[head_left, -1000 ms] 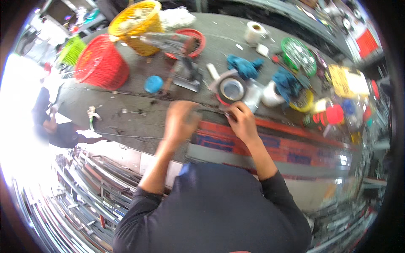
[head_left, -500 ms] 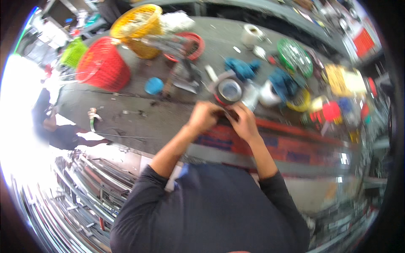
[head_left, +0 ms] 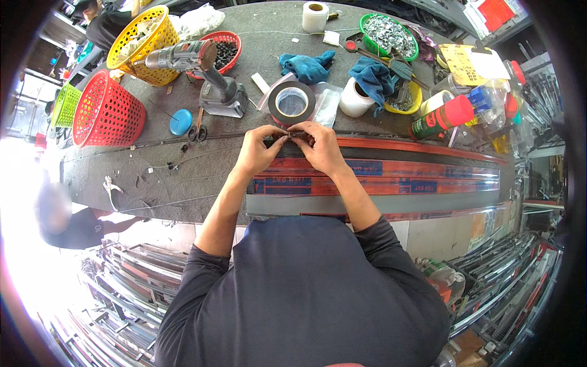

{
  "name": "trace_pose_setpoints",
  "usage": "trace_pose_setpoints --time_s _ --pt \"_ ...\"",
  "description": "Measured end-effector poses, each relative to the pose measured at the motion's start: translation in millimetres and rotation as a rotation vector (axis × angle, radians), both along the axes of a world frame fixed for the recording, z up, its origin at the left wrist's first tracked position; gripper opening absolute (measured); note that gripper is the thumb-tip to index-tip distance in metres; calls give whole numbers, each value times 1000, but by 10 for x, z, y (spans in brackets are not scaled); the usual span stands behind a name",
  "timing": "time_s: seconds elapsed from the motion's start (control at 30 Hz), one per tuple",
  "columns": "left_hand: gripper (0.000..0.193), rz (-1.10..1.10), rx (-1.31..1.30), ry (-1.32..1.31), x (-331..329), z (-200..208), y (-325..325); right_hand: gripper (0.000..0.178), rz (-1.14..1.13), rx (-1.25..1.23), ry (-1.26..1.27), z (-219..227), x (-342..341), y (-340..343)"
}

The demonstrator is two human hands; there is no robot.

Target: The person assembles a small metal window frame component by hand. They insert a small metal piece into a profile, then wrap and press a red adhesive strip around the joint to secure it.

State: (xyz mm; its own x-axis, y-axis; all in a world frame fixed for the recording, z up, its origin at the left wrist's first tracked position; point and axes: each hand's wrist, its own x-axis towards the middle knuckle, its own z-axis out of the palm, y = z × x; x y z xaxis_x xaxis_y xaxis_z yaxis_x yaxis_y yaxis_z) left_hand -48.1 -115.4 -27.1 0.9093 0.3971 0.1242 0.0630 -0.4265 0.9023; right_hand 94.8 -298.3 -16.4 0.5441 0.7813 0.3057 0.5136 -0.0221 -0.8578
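My left hand [head_left: 260,148] and my right hand [head_left: 320,148] meet above the workbench, thumbs and forefingers pinched tip to tip. Between the fingertips is something small and dark, too little to make out. Directly beyond my hands rests a roll of black tape [head_left: 312,104] on a clear plastic bag [head_left: 328,105]. Long strips with red and blue film [head_left: 428,169] lie side by side under and right of my right hand. Nearest my body runs a plain grey strip [head_left: 391,204].
Left stand a cordless drill [head_left: 223,95], scissors [head_left: 197,133], a red basket [head_left: 107,113] and a yellow basket [head_left: 162,67]. Beyond are blue rags [head_left: 309,67] and a green basket of metal pieces [head_left: 388,33]. A spray can [head_left: 437,119] lies right. Another person [head_left: 76,226] is at far left.
The view has shifted and sharpened, so the bench things sit higher and further left in it. My hands stay together, fingertips still pinched.
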Motion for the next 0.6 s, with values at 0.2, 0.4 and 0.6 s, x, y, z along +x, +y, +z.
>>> trace_pose_setpoints --time_s 0.2,0.4,0.6 --pt "18 25 -2 10 8 -69 30 24 24 -63 45 53 52 -31" --pt "18 92 172 1 14 -48 36 19 -1 -25 100 -16 82 -37" --pt "17 62 166 -24 3 -1 -44 17 -19 -30 86 -46 76 8"
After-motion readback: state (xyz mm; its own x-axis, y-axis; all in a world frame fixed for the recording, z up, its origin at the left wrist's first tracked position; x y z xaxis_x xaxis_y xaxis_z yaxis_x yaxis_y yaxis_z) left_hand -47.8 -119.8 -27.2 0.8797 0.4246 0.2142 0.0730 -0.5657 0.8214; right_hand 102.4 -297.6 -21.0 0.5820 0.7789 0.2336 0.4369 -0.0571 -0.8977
